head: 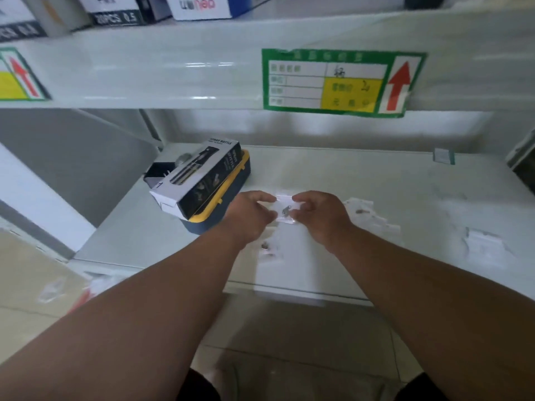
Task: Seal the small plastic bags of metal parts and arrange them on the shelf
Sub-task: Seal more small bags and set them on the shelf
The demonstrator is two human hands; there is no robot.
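Both hands hold one small clear bag (285, 211) just above the white shelf (405, 198): the left hand (252, 212) pinches its left edge, the right hand (321, 214) its right edge, a metal part visible inside. More bags (367, 215) lie to the right; a yellow-lidded box (220, 195) sits left

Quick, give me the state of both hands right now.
Left hand: pinches the left edge of the small plastic bag.
Right hand: pinches the right edge of the same bag, which has a metal part inside.
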